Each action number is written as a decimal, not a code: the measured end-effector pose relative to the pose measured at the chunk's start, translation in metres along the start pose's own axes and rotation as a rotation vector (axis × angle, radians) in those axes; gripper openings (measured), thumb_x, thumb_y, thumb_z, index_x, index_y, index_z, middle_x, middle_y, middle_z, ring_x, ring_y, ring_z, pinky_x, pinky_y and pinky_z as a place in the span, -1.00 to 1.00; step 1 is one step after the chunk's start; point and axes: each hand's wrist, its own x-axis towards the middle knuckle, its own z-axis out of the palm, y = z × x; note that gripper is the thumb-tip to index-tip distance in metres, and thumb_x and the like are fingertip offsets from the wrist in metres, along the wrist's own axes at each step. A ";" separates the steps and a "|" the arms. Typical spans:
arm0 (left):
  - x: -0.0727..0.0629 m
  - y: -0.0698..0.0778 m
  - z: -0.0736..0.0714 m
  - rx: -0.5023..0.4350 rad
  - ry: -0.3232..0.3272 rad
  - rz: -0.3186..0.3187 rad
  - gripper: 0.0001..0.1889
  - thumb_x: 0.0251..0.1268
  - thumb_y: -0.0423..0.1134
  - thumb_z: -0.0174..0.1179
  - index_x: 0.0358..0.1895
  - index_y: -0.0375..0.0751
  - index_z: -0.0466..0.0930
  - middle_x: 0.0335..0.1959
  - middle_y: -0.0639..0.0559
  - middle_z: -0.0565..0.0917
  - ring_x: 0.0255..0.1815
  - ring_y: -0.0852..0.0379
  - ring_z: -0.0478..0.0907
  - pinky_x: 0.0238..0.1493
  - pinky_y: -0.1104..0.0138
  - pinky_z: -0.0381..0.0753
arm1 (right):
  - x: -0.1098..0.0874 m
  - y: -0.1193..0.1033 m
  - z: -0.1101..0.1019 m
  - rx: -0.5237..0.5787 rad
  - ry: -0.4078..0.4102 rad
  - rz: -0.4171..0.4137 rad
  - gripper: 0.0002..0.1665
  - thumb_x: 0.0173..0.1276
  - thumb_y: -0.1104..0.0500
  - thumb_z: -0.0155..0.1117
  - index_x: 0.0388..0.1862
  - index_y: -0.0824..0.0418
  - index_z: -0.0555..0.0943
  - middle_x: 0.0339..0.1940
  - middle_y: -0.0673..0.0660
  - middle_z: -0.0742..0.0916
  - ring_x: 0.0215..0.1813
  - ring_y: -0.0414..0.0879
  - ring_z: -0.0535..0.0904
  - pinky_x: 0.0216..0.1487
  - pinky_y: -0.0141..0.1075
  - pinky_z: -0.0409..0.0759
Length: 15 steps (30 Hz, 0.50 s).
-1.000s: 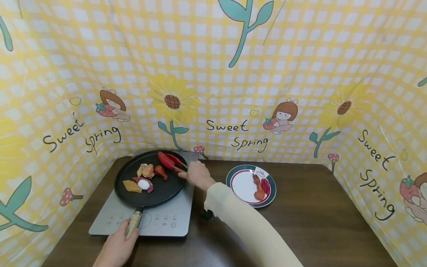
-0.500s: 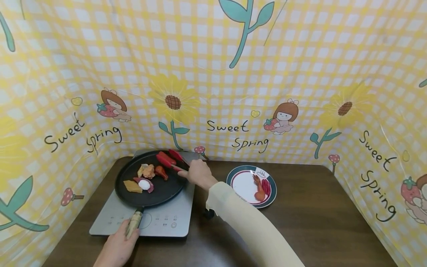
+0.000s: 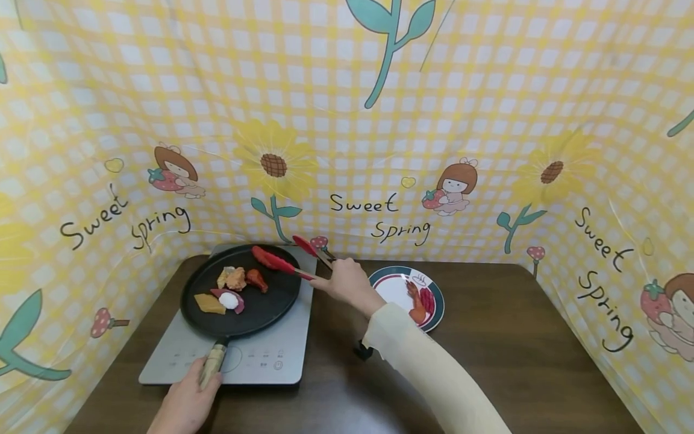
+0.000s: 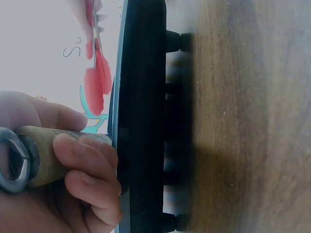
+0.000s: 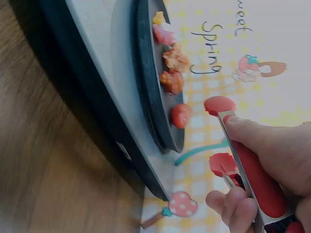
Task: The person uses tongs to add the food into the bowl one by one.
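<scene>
My left hand [image 3: 187,395] grips the beige handle [image 3: 213,364] of a round black frying pan [image 3: 271,310]; its fingers curl round it in the left wrist view. My right hand [image 3: 349,283] holds red-tipped metal tongs [image 5: 243,155], arms spread with nothing between the tips. One tip overlaps the pan's back right edge in the head view. A red, sausage-like piece [image 5: 181,115] lies at the back of the pan. Near it are a small browned drumstick [image 3: 256,279], a crumbly fried piece [image 3: 235,279], a flat yellow piece [image 3: 210,303] and a purple-and-white piece [image 3: 228,300].
The pan sits on a silver induction cooker [image 3: 265,374] on a dark wooden table [image 3: 488,361]. A green-rimmed plate [image 3: 387,290] with an orange-brown piece [image 3: 416,304] and a red piece [image 3: 427,299] stands to the right. Patterned cloth [image 3: 368,150] encloses the back and sides.
The tongs have spread apart round the red piece and drawn away to the right with my right hand, leaving the piece in the pan. My left hand keeps its grip on the handle.
</scene>
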 end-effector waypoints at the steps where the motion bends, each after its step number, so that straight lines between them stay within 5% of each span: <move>1: 0.000 0.000 0.000 -0.002 -0.003 -0.004 -0.24 0.39 0.09 -0.10 0.29 -0.60 0.03 0.00 -0.60 0.40 -0.25 -0.16 0.48 -0.25 0.01 0.45 | -0.003 0.003 -0.003 -0.008 0.004 -0.001 -0.35 0.08 -0.38 0.29 -0.66 0.17 0.45 -0.77 0.01 0.42 -0.74 -0.16 0.34 -0.73 -0.33 0.29; 15: 0.005 -0.002 0.000 -0.017 -0.023 -0.023 -0.23 0.38 0.09 -0.10 0.30 -0.61 0.02 0.01 -0.58 0.40 -0.29 -0.10 0.47 -0.26 0.06 0.45 | -0.043 0.039 -0.038 0.033 0.035 0.078 -0.32 -0.03 -0.37 0.39 -0.45 0.21 0.47 -0.72 0.03 0.42 -0.72 -0.14 0.34 -0.70 -0.31 0.26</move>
